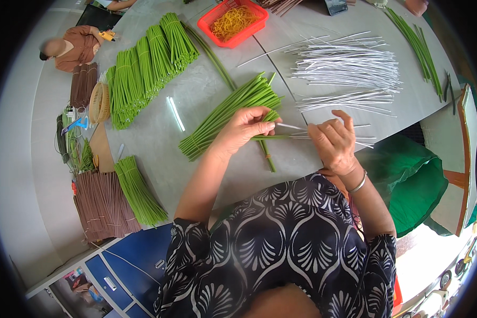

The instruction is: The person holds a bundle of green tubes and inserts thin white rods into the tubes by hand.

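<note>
My left hand [245, 129] pinches the end of a thin green stem, close to a bundle of green stems [228, 114] lying on the table. My right hand [334, 142] is closed on thin white wires [363, 142], whose ends stick out past its far side. One white wire [290, 126] spans the gap between both hands; whether its tip sits inside a green stem is too small to tell. Below my left hand lies a green stalk with a tie round it [268, 156]. A large heap of white wires [347, 63] spreads beyond my right hand, with a smaller group [350, 100] nearer.
Banded green bundles [143, 69] line the table's far left. An orange-red basket [201, 22] holds yellow rubber bands [233, 24]. Brown bundles [103, 204] and another green bundle [139, 191] lie at left. Pliers [447, 87] rest at the right edge. Another person [74, 47] sits far left.
</note>
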The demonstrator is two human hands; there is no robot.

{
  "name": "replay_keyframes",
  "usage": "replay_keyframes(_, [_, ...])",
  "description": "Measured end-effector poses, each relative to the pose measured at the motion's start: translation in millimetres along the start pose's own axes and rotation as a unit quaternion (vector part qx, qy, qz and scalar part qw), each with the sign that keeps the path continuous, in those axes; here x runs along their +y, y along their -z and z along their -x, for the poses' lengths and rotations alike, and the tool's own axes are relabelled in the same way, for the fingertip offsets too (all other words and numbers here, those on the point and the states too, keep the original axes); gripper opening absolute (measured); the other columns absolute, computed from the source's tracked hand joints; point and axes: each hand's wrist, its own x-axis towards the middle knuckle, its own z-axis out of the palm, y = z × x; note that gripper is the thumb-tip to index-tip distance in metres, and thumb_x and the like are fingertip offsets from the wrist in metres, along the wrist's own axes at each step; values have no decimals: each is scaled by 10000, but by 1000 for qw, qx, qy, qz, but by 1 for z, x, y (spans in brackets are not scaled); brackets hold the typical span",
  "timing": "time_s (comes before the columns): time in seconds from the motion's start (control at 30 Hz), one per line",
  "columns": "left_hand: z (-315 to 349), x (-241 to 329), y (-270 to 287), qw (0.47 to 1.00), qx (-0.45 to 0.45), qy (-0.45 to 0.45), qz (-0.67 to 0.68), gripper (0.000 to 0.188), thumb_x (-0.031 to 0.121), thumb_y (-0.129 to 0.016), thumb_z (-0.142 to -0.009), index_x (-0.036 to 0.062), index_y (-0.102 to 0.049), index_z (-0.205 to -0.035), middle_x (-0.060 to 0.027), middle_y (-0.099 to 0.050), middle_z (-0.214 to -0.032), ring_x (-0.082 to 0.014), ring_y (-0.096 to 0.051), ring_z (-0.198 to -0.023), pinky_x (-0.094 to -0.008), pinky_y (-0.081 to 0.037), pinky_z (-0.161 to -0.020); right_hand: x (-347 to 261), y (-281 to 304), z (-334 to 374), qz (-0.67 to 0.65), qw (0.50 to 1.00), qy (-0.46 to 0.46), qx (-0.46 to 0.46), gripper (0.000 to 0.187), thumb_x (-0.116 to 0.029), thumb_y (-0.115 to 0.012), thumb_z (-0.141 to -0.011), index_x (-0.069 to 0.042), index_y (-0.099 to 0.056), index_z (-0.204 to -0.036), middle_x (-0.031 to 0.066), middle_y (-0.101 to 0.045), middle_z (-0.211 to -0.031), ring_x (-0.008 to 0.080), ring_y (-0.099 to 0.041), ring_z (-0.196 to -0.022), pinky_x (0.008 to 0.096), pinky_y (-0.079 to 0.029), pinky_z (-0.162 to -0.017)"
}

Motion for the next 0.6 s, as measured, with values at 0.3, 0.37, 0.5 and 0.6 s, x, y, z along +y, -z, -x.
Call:
replay_keyframes(0.3, [-4, 7, -4, 1000, 11, 0, -5, 261, 122, -734, -923, 16, -737, -1161, 8, -686, -893, -82, -631, -836, -229, -496, -773, 10, -3, -2, 11, 1000, -27, -7, 285, -106, -706, -724, -58, -685, -1004, -5, -535, -756, 185, -559, -713, 487, -492, -963])
replay_keyframes(0.37, [-5, 7, -5, 1000, 12, -2, -2, 258, 123, -735, -923, 14, -740, -1157, 12, -681, -887, -81, -632, -838, -227, -497, -776, 11, -2, -2, 2, 999, -30, -16, 281, -102, -703, -725, -52, -683, -1001, 4, -528, -749, 188, -555, -703, 480, -490, -970])
replay_keyframes(0.5, [-6, 8, -4, 1000, 11, -1, 5, 260, 131, -736, -924, -1, -743, -1147, -1, -674, -865, -80, -607, -804, -231, -482, -745, 14, 1, -5, -8, 999, -38, -31, 254, -82, -708, -732, -61, -682, -984, 10, -536, -741, 198, -557, -694, 467, -488, -976])
replay_keyframes(0.6, [-6, 6, -1, 1000, -4, -4, 3, 255, 133, -723, -946, -1, -743, -1162, -4, -672, -877, -86, -611, -818, -240, -500, -757, 16, 5, -7, -40, 995, -65, -67, 207, -70, -721, -749, -81, -678, -951, 15, -544, -724, 207, -571, -689, 456, -489, -977])
